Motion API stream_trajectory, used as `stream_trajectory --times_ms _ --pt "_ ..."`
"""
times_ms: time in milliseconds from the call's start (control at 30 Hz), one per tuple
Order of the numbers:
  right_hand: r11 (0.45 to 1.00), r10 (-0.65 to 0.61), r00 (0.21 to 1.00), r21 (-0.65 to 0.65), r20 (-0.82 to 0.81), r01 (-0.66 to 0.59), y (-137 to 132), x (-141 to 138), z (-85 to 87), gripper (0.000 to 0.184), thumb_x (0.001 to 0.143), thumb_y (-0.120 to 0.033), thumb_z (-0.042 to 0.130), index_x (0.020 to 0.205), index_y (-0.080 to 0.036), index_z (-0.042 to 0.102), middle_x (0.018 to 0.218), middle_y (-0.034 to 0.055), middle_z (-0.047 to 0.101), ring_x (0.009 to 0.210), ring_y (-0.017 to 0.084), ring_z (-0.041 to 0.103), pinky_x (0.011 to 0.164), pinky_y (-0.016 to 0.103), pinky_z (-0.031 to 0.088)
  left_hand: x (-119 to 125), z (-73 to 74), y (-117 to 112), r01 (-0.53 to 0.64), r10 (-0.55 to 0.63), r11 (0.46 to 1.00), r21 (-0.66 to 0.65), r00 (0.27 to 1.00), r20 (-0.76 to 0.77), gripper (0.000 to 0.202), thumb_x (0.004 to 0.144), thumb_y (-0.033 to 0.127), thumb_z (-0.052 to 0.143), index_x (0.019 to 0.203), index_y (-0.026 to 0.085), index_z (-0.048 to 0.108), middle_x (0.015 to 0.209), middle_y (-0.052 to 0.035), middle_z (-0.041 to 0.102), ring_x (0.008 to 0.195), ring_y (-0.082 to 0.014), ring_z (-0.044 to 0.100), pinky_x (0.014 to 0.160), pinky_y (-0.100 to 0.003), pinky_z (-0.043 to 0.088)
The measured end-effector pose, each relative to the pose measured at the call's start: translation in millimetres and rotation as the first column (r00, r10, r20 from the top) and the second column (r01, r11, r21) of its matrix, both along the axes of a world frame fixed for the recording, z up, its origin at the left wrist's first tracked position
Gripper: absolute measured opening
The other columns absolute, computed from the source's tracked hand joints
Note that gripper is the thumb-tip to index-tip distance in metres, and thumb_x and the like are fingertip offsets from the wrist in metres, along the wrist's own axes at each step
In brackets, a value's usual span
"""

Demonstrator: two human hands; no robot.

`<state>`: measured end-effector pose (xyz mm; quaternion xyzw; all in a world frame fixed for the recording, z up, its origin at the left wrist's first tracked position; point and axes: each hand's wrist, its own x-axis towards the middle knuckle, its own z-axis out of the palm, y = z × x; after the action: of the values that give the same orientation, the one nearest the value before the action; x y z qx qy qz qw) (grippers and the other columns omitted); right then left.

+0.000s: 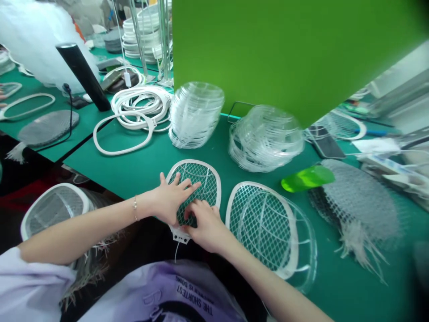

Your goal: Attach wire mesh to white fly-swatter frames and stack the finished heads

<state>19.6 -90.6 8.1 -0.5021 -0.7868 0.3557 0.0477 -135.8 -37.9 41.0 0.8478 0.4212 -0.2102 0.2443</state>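
A white-framed mesh head of an electric fly swatter [208,179] lies on the table in front of me, its narrow base with small holes towards my body. A thin white wire hangs from that base. My left hand [172,197] rests over its left side with the fingers spread. At the lower right of the same head, my right hand [206,223] is closed, fingers curled and thumb near the base; whatever is between the fingertips is hidden. To the right lies a second swatter head [261,223] with a clear plastic ring [311,250] overlapping it.
Stacked clear rings [197,114] and another pile of clear rings [266,138] stand before a green panel [284,53]. White frames [140,105] are at back left. Right: a green cylinder [308,178], grey mesh sheets [365,197], a phone [326,145]. Finished-looking heads [56,203] are stacked lower left.
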Motion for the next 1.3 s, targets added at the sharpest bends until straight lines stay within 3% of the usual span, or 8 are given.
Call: stream_trajectory --times_ms 167,300,467,633,767,867,1067,1300 --pt "0.948 -0.186 0.944 0.202 -0.271 0.245 0.7 56.6 8.7 0.020 0.086 -0.031 0.071 0.103 -0.025 0.063 0.107 0.0036 0.066 0.104 0.021 0.060 0.088 0.035 0.044 -28.2 4.6 -3.3 -0.012 0.012 1.000 -0.019 0.999 0.037 0.131 0.068 0.047 0.080 0.159 0.030 -0.013 0.165 -0.0223 0.017 0.150 -0.0490 0.004 0.100 -0.086 0.005" --pt "0.670 -0.599 0.776 0.405 -0.199 0.622 21.5 164.2 -1.4 0.030 0.087 -0.045 0.062 0.102 -0.019 0.066 0.105 0.0130 0.067 0.102 0.029 0.058 0.096 0.046 0.042 -20.6 16.6 -10.8 -0.011 -0.013 0.992 0.127 0.982 0.188 0.116 0.075 0.057 0.075 0.160 0.034 0.000 0.166 -0.0139 0.017 0.151 -0.0458 0.001 0.110 -0.077 0.000" --pt "0.688 -0.686 0.726 0.287 -0.039 0.666 36.5 235.1 -25.1 0.024 0.084 -0.030 0.056 0.095 -0.013 0.070 0.107 0.0188 0.067 0.104 0.031 0.060 0.098 0.049 0.042 48.2 14.5 -8.8 0.141 -0.239 0.954 0.265 0.892 0.384 0.065 0.098 0.050 0.051 0.156 0.031 0.031 0.164 -0.0045 0.029 0.154 -0.0333 0.007 0.122 -0.060 0.004" --pt "0.764 -0.633 0.766 0.074 -0.108 0.641 41.3 251.7 -6.6 0.027 0.085 -0.033 0.056 0.091 -0.016 0.075 0.084 0.0094 0.074 0.077 0.022 0.067 0.077 0.036 0.052 93.0 11.8 13.5 0.040 -0.141 0.970 0.241 0.897 0.419 0.060 0.101 0.053 0.046 0.152 0.022 0.039 0.164 -0.0085 0.030 0.153 -0.0317 0.016 0.122 -0.054 0.022" --pt "0.812 -0.579 0.793 -0.045 -0.190 0.582 59.2 255.2 10.1 0.034 0.084 -0.043 0.061 0.100 -0.017 0.077 0.080 0.0054 0.076 0.068 0.018 0.066 0.066 0.030 0.053 111.3 20.6 22.5 -0.011 -0.145 0.954 0.298 0.857 0.495 0.055 0.103 0.057 0.037 0.149 0.027 0.044 0.163 -0.0047 0.032 0.153 -0.0307 0.015 0.122 -0.055 0.020" --pt "0.849 -0.523 0.824 -0.053 -0.217 0.525 79.3 242.8 2.7 0.026 0.082 -0.035 0.065 0.094 -0.016 0.079 0.076 0.0045 0.076 0.069 0.018 0.067 0.068 0.029 0.054 130.4 8.6 26.3 0.054 -0.210 0.938 0.343 0.874 0.438 0.056 0.101 0.057 0.042 0.147 0.026 0.049 0.162 -0.0064 0.034 0.153 -0.0328 0.015 0.121 -0.060 0.017" --pt "0.851 -0.477 0.857 0.140 -0.194 0.505 87.7 218.8 -29.8 0.016 0.083 -0.019 0.062 0.086 -0.019 0.078 0.083 0.0058 0.075 0.076 0.020 0.068 0.078 0.033 0.054 149.7 -40.1 35.6 0.076 -0.257 0.903 0.422 0.884 0.390 0.059 0.098 0.058 0.045 0.138 0.017 0.059 0.161 -0.0108 0.033 0.152 -0.0353 0.017 0.120 -0.061 0.018" --pt "0.803 -0.396 0.907 0.425 -0.143 0.418 67.7 204.2 -42.4 0.023 0.092 -0.016 0.052 0.105 -0.019 0.071 0.101 0.0092 0.065 0.099 0.025 0.060 0.093 0.042 0.049 149.2 -46.3 37.6 0.095 -0.291 0.897 0.432 0.861 0.416 0.069 0.095 0.066 0.047 0.139 0.014 0.057 0.157 -0.0115 0.042 0.151 -0.0334 0.023 0.123 -0.057 0.015"
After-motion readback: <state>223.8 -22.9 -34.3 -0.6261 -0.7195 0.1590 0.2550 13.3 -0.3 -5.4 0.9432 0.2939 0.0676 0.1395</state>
